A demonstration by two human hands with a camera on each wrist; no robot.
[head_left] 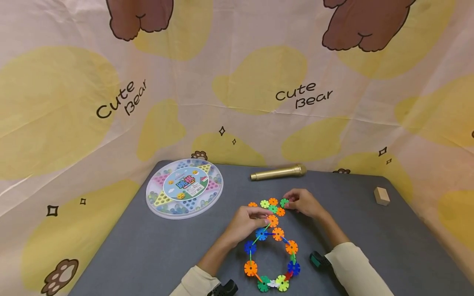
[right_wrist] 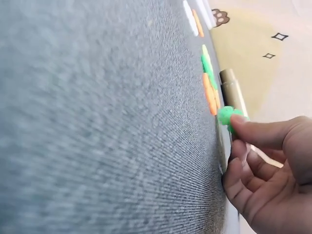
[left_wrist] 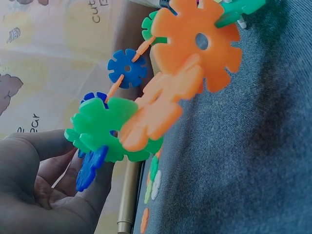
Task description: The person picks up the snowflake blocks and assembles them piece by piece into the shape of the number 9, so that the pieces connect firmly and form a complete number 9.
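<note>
A ring of linked plastic snowflake discs [head_left: 250,268] in orange, blue, green and yellow stands above the grey table. My left hand [head_left: 246,224] grips it near its top, by an orange disc [head_left: 273,220]. In the left wrist view, the left thumb touches the edge of a green disc [left_wrist: 100,124], with fingers partly hidden behind it. Between thumb and fingertips, my right hand [head_left: 305,202] pinches a loose green snowflake disc [right_wrist: 226,116]. Several loose discs [head_left: 264,204] lie beside it on the table, just beyond the ring.
A round Chinese checkers box [head_left: 163,209] lies at the back left. Behind the loose discs is a gold microphone [head_left: 277,172]. One small wooden block [head_left: 382,196] sits near the right edge of the table [head_left: 177,255]. A printed cloth [head_left: 252,135] hangs behind.
</note>
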